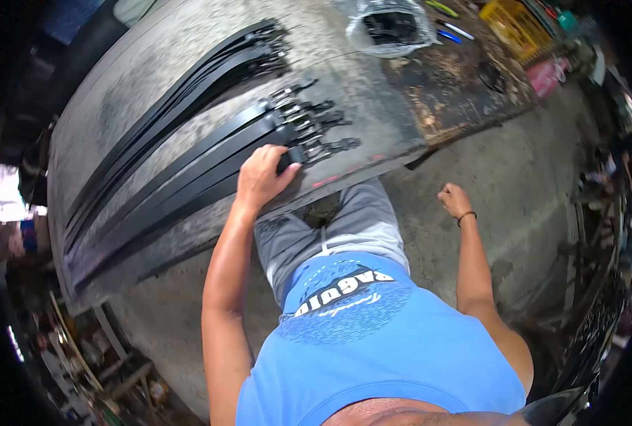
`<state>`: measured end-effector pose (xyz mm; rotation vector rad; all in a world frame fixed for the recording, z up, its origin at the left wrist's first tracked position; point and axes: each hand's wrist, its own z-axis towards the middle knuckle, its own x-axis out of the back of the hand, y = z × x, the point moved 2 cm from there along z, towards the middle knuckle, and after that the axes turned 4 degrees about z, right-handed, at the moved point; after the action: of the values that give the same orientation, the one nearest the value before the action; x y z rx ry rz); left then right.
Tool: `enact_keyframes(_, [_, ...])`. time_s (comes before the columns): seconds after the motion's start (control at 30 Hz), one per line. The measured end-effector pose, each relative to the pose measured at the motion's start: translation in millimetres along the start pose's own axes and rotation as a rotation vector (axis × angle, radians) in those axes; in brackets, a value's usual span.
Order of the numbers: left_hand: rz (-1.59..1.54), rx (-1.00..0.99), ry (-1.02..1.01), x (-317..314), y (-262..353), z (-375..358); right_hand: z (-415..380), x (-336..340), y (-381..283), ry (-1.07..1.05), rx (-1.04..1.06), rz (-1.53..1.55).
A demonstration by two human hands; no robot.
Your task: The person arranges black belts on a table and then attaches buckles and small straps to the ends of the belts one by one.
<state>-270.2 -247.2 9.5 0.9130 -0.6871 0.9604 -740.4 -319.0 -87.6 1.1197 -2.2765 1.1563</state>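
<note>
Several black belts with metal buckles lie side by side on the table [344,92]. My left hand [265,176] grips the nearest black belt [216,190] close to its buckle end, thumb on one side and fingers over the top. Metal buckles [316,128] with dark tips stick out just beyond that hand. Farther back rests a second bundle of black belts [188,89], their buckle ends together. Away from the table, my right hand [456,200] hangs in the air over the floor, its fingers curled closed; nothing shows in it.
Near the far edge sits a clear plastic bag [390,30] with dark pieces inside. A blue pen [449,35] and a white marker [459,29] lie beside it. A worn wooden board [458,99] and a yellow crate [516,30] are at the right. My legs stand against the table edge.
</note>
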Motion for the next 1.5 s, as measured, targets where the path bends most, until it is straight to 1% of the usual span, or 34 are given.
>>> enact_keyframes(0.03, [-0.003,-0.005,0.016,-2,-1,0,-1,-7,-4,-0.021,0.017,-0.011])
enact_keyframes(0.1, [0.001,-0.007,0.027,-4,-5,-3,-5,-15,-8,0.155,0.128,-0.283])
enact_keyframes(0.13, [0.013,0.004,0.021,-5,-5,-3,-2,-20,-5,0.140,0.136,-0.282])
enact_keyframes(0.2, [-0.029,-0.033,0.042,-6,-6,-4,5,-28,1,0.346,0.331,-0.234])
enact_keyframes(0.23, [-0.024,-0.028,0.041,-5,-6,-5,9,-31,4,0.340,0.335,-0.234])
enact_keyframes(0.3, [-0.053,-0.056,0.055,-4,-5,-4,18,-34,7,0.287,0.340,-0.087])
enact_keyframes(0.33, [-0.065,-0.057,0.055,-4,-6,-4,10,-32,-8,0.283,0.344,-0.089])
enact_keyframes(0.4, [-0.063,-0.032,0.044,-3,-4,-6,-6,-29,-31,0.158,0.252,-0.140])
enact_keyframes(0.53, [-0.056,0.013,0.009,-1,-3,-7,-5,-36,-32,0.163,0.289,-0.147])
enact_keyframes(0.63, [-0.080,0.010,0.002,1,-2,-6,-10,-38,-33,0.152,0.283,-0.106])
enact_keyframes(0.7, [-0.071,-0.001,0.009,2,0,-5,-10,-39,-32,0.177,0.342,-0.110])
enact_keyframes(0.77, [-0.062,-0.013,0.016,5,4,-4,-6,-40,-28,0.174,0.336,-0.101])
enact_keyframes(0.87, [0.023,-0.029,-0.022,5,11,-6,-4,-37,-26,0.191,0.326,-0.104])
enact_keyframes(0.93, [0.232,-0.050,0.005,3,14,-11,-3,-36,-28,0.208,0.325,-0.115])
enact_keyframes(0.97, [0.235,-0.048,0.006,0,16,-12,-4,-35,-30,0.235,0.332,-0.118])
enact_keyframes(1.03, [0.245,-0.007,0.077,-3,22,-12,-3,-35,-35,0.261,0.345,-0.123])
enact_keyframes(1.07, [0.145,0.076,0.010,-11,19,-18,-4,-35,-38,0.281,0.368,-0.107])
enact_keyframes(1.13, [0.094,0.076,0.042,-2,26,-21,-5,-35,-44,0.305,0.390,-0.091])
enact_keyframes(1.17, [0.039,0.076,0.068,1,29,-24,-6,-34,-48,0.341,0.460,-0.072])
enact_keyframes(1.2, [0.064,0.088,0.052,3,27,-29,-8,-33,-53,0.376,0.528,-0.054])
enact_keyframes(1.23, [0.143,0.106,0.071,6,25,-34,-9,-32,-56,0.377,0.523,-0.056])
enact_keyframes(1.3, [0.236,0.213,0.109,15,16,-43,-11,-29,-68,0.519,0.598,0.247])
enact_keyframes(1.33, [0.293,0.252,0.107,18,8,-48,-16,-25,-80,0.541,0.596,0.362])
enact_keyframes(1.37, [0.303,0.302,0.086,21,2,-51,-12,-22,-85,0.540,0.596,0.360])
enact_keyframes(1.43, [0.324,0.319,0.073,20,-10,-51,-8,-12,-103,0.578,0.662,0.370])
enact_keyframes(1.47, [0.324,0.320,0.082,18,-16,-50,-14,-5,-118,0.632,0.792,0.298])
enact_keyframes(1.5, [0.308,0.326,0.071,15,-21,-49,-14,-3,-134,0.639,0.800,0.295])
